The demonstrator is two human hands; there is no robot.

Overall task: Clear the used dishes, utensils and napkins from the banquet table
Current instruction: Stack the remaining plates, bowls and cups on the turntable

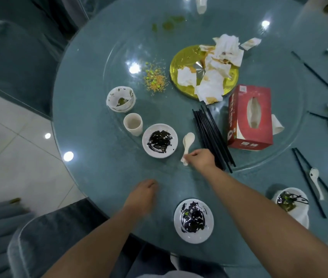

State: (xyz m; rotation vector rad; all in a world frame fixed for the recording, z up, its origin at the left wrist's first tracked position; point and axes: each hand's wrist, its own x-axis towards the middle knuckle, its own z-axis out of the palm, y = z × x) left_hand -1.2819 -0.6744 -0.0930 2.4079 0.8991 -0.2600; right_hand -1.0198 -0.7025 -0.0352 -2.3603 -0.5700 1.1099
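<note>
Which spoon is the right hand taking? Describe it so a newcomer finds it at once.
Start at the red tissue box; left of it lies a bundle of black chopsticks. The white spoon lies between that bundle and a sauce-smeared saucer, its handle pinched by the right hand.

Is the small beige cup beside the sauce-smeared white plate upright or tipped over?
Upright. The small beige cup stands on its base with its round open mouth facing up; it looks empty or nearly so.

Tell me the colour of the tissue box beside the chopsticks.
The tissue box is red with a white lower corner, seen in the head view.
</note>
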